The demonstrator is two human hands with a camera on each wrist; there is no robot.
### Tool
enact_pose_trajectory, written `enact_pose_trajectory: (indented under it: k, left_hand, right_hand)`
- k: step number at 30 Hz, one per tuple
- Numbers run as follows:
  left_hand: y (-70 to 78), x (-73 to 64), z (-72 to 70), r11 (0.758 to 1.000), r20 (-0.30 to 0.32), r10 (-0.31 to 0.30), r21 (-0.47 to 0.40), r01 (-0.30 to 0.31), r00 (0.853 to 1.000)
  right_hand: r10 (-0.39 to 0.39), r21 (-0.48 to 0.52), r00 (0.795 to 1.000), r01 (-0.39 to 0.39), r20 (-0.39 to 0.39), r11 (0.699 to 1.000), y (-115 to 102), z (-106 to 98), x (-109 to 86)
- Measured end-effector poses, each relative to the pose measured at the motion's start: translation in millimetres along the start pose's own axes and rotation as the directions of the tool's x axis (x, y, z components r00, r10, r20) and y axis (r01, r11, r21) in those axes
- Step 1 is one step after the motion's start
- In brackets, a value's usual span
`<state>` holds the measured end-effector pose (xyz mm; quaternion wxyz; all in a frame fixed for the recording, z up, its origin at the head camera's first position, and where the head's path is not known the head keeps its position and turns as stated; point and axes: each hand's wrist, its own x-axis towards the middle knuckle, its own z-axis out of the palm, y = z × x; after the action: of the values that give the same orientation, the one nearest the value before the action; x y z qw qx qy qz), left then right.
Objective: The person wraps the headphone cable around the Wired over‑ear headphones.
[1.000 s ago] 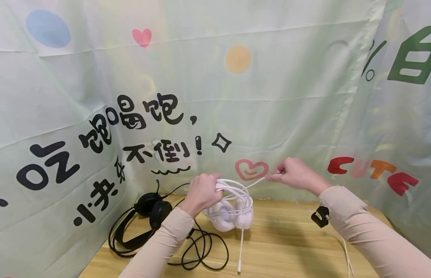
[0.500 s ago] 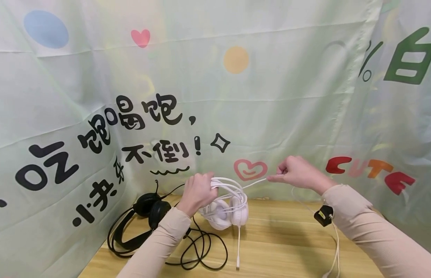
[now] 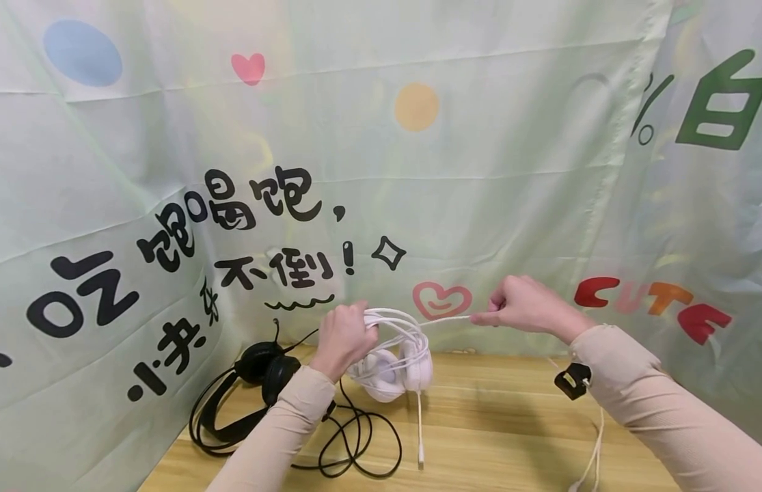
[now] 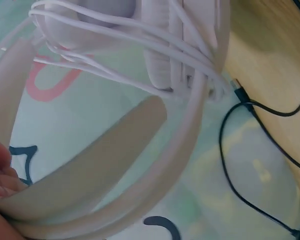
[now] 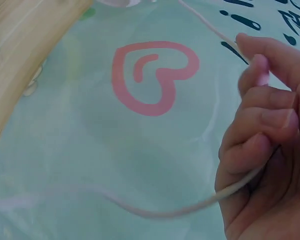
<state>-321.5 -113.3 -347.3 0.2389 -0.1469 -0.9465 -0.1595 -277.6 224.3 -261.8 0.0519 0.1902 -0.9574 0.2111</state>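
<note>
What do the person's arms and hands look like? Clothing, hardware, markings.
Long, plain beige sleeves, creased, on both the left arm and right arm, reaching the wrists. Left hand and right hand are bare: no gloves or rings visible. Small black block at the right wrist; its mounting is unclear.

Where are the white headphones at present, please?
In the head view, the white headphones are held in the left grip, just right of the black headphones.

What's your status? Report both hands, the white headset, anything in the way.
Left hand gripping white headset; right hand pinching its cable. Cable looped across ear cups. Black headset beside left sleeve, possible snag.
</note>
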Motion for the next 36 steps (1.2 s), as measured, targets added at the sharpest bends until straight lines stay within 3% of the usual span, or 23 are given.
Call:
enact_pose_trajectory:
  k: [4, 12, 20, 27, 36]
  left_hand:
    - [-13.2, -0.4, 2.1, 0.998, -0.004, -0.050, 0.030, 0.050, 0.999]
    - [-34.4, -0.1, 3.4, 0.993, -0.126, -0.115, 0.006, 0.117, 0.985]
    - [-39.3, 1.6, 3.9, 0.982, -0.149, -0.191, -0.036, 0.188, 0.970]
    - [-42.2, 3.8, 5.5, 0.968, -0.214, -0.247, -0.103, 0.230, 0.945]
    - [-42.7, 5.3, 6.5, 0.933, -0.207, -0.334, -0.207, 0.293, 0.919]
  right_hand:
    - [-0.021, 0.047, 1.000, 0.021, 0.005, 0.999, 0.6, -7.6, -3.6]
    - [-0.026, 0.069, 1.000, 0.026, -0.009, 0.997, 1.2, -17.3, -9.3]
    - [-0.027, 0.043, 0.999, 0.028, -0.035, 0.999, -0.9, -17.4, -9.8]
    - [-0.025, 0.038, 0.999, 0.027, -0.048, 0.999, -5.6, -18.0, -12.2]
    - [-0.011, 0.064, 0.999, 0.014, -0.039, 0.998, -8.3, -20.0, -18.5]
